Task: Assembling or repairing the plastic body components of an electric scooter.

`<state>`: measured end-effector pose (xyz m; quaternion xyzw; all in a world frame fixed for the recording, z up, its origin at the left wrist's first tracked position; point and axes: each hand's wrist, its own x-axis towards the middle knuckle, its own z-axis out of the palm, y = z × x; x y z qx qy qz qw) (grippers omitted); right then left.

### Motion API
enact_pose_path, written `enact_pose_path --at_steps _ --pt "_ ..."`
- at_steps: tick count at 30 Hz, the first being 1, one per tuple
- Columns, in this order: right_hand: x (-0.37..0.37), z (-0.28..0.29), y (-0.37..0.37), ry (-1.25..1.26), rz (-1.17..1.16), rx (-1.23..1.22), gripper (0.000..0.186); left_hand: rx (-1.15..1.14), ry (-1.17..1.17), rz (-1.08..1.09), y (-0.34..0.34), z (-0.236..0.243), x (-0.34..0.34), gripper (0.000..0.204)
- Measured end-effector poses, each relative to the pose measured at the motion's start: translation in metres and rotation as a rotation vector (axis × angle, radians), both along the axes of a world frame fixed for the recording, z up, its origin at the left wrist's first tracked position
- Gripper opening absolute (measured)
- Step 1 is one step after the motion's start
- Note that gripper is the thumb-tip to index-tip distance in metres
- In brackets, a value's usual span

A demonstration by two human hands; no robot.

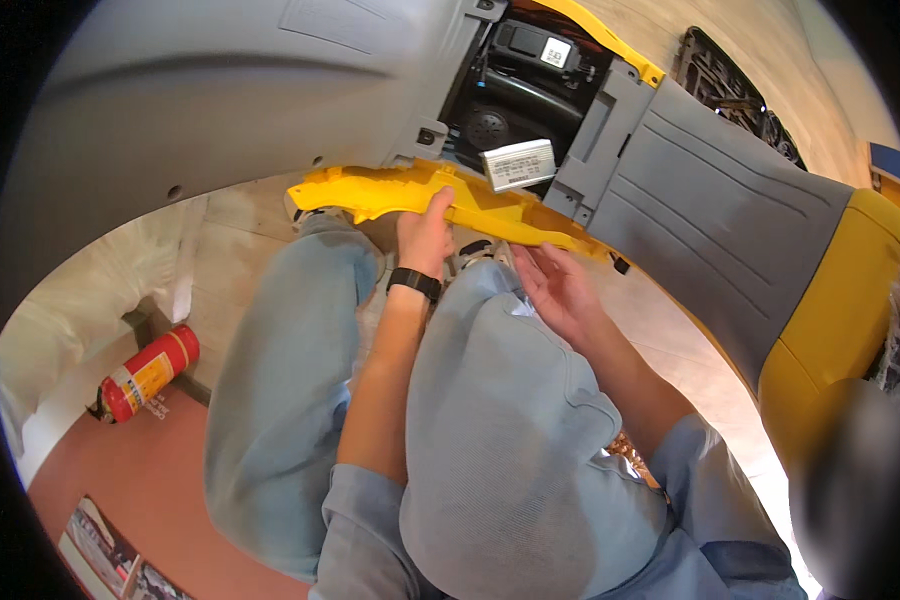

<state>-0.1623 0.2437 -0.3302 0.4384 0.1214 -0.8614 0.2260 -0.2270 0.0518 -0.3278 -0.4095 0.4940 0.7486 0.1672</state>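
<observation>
A long yellow plastic side panel (390, 190) runs along the edge of a grey and yellow scooter body. My left hand (425, 238) grips its middle, thumb over the upper face and the other fingers mostly hidden beneath. Close under the panel's right part is my right hand (557, 290), palm turned up and fingers stretched out; whether the fingertips touch the panel I cannot tell. Just beyond the panel, a silver finned metal box (519, 165) with a printed label lies tilted at the edge of an uncovered compartment (530, 98) holding black parts.
The scooter's grey front section (220, 90) spans the upper left, and its ribbed grey section (720, 180) the right. An open black tool case (735, 95) lies on the floor beyond. A red fire extinguisher (150, 372) lies at the left. My bent legs are below the panel.
</observation>
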Motion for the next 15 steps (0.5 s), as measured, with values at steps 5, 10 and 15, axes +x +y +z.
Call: enact_pose_path --at_steps 5,10,15 --pt "-0.005 0.011 -0.009 0.058 0.093 0.226 0.027 0.037 0.036 -0.016 0.002 0.002 -0.003 0.019" --pt "-0.008 0.016 -0.020 0.046 0.085 0.181 0.036 0.015 0.046 0.035 -0.009 0.009 -0.007 0.020" --pt "-0.019 0.034 -0.026 0.105 0.121 0.234 0.027 0.003 0.043 0.055 -0.020 0.009 -0.013 0.023"
